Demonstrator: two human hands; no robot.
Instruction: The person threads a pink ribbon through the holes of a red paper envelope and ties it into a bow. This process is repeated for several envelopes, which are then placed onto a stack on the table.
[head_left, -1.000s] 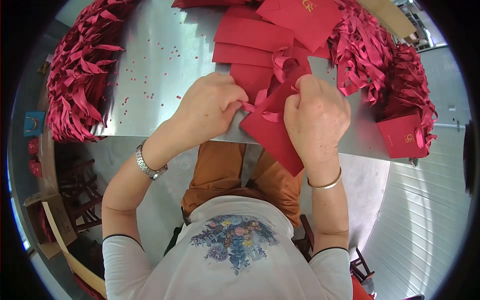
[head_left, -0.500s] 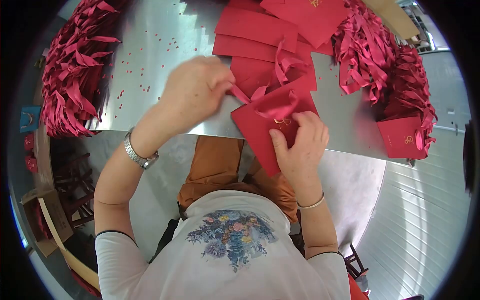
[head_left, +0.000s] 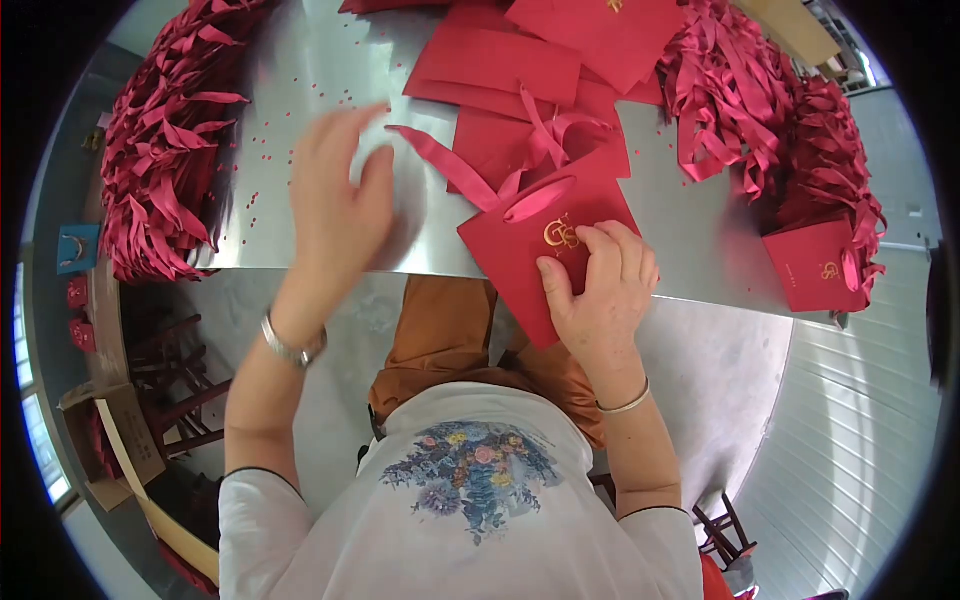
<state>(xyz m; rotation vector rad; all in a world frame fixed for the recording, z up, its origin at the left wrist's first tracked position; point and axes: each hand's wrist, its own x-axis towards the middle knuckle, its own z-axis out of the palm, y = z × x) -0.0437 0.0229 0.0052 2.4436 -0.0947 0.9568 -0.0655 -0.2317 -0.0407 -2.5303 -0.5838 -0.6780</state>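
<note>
A shiny metal table (head_left: 690, 235) carries a long heap of red ribbons (head_left: 165, 150) at left, small red dots (head_left: 266, 157) scattered beside it, overlapping flat red bags (head_left: 500, 70) toward the far middle, tangled ribbons (head_left: 725, 90) at far right, and 1 gold-printed bag (head_left: 812, 268) at the near right corner.

That table (head_left: 705, 235) spans the frame's top: ribboned bags (head_left: 165, 150) upper left, flat bags (head_left: 500, 65) top centre, a ribbon heap (head_left: 725, 95) upper right. One bag (head_left: 515, 255) overhangs the table's near edge, mid-frame. A carton (head_left: 128, 430) sits lower left, a stool (head_left: 728, 528) lower right.
</note>
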